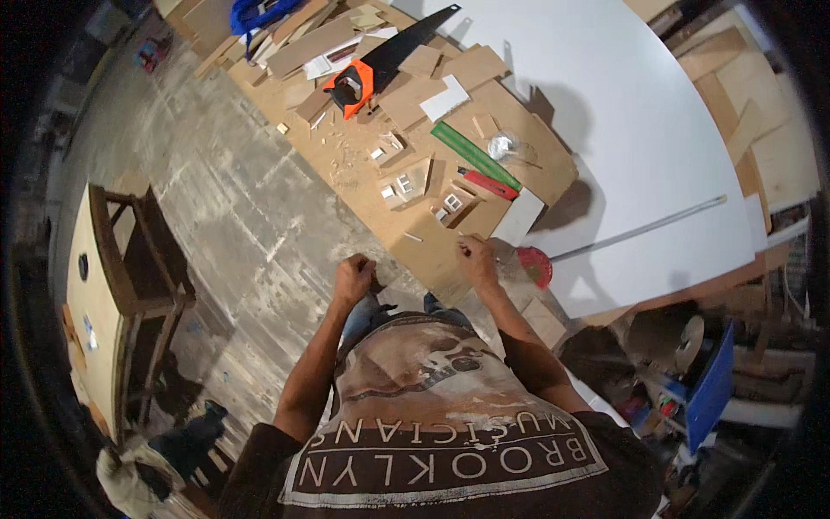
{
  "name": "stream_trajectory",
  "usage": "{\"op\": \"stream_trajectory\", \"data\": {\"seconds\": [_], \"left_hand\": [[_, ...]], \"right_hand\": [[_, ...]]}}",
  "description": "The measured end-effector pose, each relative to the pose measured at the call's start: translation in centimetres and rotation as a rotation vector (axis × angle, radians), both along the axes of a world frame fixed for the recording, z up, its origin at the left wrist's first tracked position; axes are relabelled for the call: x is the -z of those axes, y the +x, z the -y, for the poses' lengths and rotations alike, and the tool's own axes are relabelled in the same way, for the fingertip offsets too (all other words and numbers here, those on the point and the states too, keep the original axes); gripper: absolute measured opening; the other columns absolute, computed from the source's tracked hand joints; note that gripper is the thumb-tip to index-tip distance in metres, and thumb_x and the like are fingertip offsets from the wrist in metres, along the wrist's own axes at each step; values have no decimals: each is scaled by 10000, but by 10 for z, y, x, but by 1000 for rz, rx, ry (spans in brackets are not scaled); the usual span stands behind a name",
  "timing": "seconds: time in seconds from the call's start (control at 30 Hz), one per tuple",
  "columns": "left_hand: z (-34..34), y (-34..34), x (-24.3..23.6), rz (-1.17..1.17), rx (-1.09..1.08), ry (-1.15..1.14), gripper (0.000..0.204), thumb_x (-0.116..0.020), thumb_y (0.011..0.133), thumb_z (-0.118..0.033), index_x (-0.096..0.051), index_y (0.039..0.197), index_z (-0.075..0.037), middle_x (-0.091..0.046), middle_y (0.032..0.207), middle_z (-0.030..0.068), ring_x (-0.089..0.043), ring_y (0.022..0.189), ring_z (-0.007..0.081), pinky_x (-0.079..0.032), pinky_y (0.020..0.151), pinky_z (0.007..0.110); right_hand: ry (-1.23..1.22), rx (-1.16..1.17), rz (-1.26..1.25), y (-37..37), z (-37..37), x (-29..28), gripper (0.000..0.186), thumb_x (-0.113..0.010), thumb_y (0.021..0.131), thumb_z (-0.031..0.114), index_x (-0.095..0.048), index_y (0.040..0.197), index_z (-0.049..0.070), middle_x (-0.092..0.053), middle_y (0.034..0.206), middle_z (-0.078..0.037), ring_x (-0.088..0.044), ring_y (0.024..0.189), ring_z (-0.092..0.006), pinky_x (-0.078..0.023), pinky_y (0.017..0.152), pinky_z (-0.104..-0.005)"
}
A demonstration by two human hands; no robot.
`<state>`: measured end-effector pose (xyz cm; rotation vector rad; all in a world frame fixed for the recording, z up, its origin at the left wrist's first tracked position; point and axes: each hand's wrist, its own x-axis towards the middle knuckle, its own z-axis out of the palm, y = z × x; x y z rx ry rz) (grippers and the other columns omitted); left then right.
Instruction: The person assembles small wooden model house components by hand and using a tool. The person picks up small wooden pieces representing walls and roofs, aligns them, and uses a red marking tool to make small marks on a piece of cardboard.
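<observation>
Both hands at the workbench (415, 238) edge. Left hand (354, 278) curled into a loose fist, contents not discernible. Right hand (478, 259) pinches a thin stick (463, 251), beside a red disc (535, 265).

A handsaw (380, 62) with an orange handle lies far on the workbench (415, 233). A green ruler (475, 154) lies right of it. A white board (640, 130) lies farther right. A wooden chair (138, 277) stands left.

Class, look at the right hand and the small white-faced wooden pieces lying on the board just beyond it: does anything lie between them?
Nothing visible does. The right hand hovers at the board's near edge, and only bare board surface separates it from the nearest small pieces.
</observation>
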<state>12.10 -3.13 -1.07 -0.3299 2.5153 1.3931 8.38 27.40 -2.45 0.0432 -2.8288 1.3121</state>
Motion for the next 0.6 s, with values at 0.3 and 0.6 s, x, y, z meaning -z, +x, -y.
{"op": "stream_trajectory", "data": {"seconds": [0.3, 0.6], "left_hand": [[23, -58, 11, -8, 429, 105, 164, -643, 859, -97, -695, 914, 48, -730, 791, 167, -706, 699, 238, -552, 678, 355], [42, -102, -28, 251, 502, 512, 210, -672, 948, -177, -714, 1079, -20, -727, 926, 61, -662, 809, 125, -553, 722, 284]], "right_hand": [[113, 69, -43, 1, 102, -8, 199, -660, 885, 76, -668, 1067, -1, -653, 1006, -180, -662, 898, -314, -529, 779, -391], [-238, 180, 14, 18, 139, -24, 145, -645, 919, 90, -629, 1011, -21, -659, 978, -163, -661, 927, -298, -514, 800, -399]]}}
